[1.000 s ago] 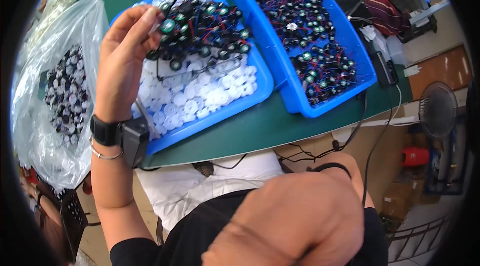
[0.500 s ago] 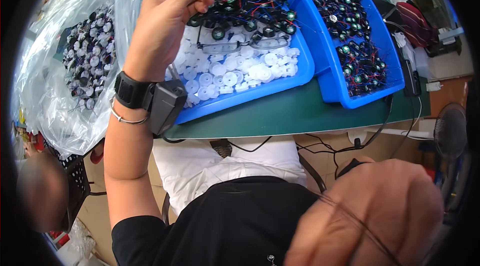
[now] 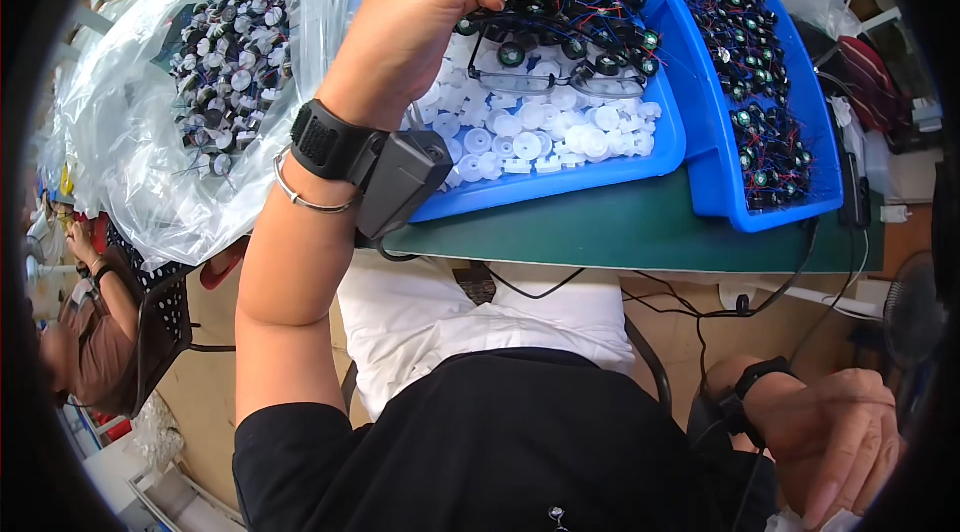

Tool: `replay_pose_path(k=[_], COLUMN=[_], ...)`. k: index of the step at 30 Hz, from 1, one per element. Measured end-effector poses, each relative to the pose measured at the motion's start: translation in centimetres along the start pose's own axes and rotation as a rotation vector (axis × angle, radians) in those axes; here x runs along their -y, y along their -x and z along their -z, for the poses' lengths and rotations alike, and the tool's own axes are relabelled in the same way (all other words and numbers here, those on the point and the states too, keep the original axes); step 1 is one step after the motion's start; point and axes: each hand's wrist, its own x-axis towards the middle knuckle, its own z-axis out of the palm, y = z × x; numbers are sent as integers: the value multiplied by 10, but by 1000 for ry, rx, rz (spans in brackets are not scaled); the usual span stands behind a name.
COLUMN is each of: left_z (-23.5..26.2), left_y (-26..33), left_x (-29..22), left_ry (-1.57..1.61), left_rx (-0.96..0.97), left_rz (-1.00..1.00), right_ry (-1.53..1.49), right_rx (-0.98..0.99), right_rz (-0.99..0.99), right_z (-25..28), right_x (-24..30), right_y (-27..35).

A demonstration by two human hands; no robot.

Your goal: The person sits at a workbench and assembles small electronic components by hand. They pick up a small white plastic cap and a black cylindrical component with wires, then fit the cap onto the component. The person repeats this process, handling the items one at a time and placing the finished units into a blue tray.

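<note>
My left hand [image 3: 425, 7], at the top, is closed in a pinch on the dark temple of a pair of eyeglasses [image 3: 515, 82]. The glasses hang over a blue tray [image 3: 560, 189]. Beneath them lie white plastic wheel-shaped parts [image 3: 530, 132] and a heap of small black round components with red and blue wires [image 3: 590, 7]. Down at the lower right is my right hand [image 3: 840, 432], its fingers pointing downward. They meet a white crumpled thing [image 3: 840, 520], perhaps tissue, partly cut off by the picture's edge. A black device [image 3: 405, 182] is strapped to my left wrist.
Right of the tray, a second blue bin [image 3: 715, 197] holds more wired components. A clear plastic bag [image 3: 120, 172] of white-and-black parts lies left. Cables [image 3: 690, 307] hang below the green table [image 3: 600, 237]. A fan [image 3: 912, 307] stands right; another person [image 3: 95, 332] sits left.
My right hand has swung from a blurred place close to the camera down to the lower right, at the white crumpled thing. The view has shifted; my left hand still holds the eyeglasses.
</note>
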Motion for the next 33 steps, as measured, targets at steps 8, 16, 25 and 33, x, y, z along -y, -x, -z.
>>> replay_pose_path(k=[8, 16, 25, 33], left_z=[-5, -8, -9, 11], left_y=[0, 2, 7, -7], left_x=[-2, -6, -11, 8], left_ry=[2, 19, 35, 18], left_rx=[5, -3, 25, 107], left_rz=[8, -6, -15, -125], right_ry=[117, 336, -197, -415], right_rx=[0, -46, -15, -242], right_rz=[24, -35, -121, -256], right_z=[-9, -18, -13, -32], right_x=[-16, -40, -63, -74], right_y=[4, 10, 38, 58])
